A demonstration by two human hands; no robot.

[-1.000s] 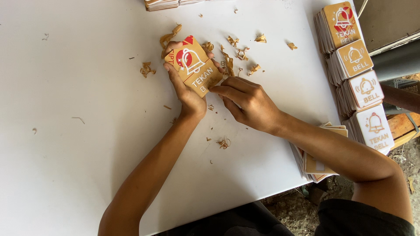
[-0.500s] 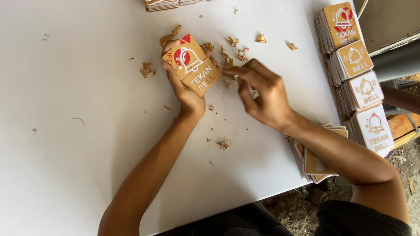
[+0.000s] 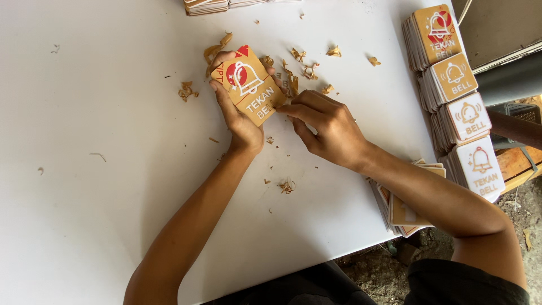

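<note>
My left hand (image 3: pixel 240 116) grips a small stack of square plaques (image 3: pixel 248 85), tan-faced with a white bell outline and a red patch, tilted above the white table (image 3: pixel 101 169). My right hand (image 3: pixel 324 127) is beside it, fingertips pinched at the stack's lower right edge. Whether a scrap is caught between those fingertips I cannot tell. Tan peeled scraps (image 3: pixel 293 68) lie scattered just beyond the stack.
Four stacks of similar bell plaques (image 3: pixel 457 96) line the table's right edge. A looser pile (image 3: pixel 403 206) sits under my right forearm at the near edge. More stacks (image 3: pixel 209 5) rest at the far edge. A wooden piece (image 3: pixel 516 161) lies off the table at right.
My right hand pulled away to the right from the stack, then came back to its lower right edge. The left hand kept the stack nearly still.
</note>
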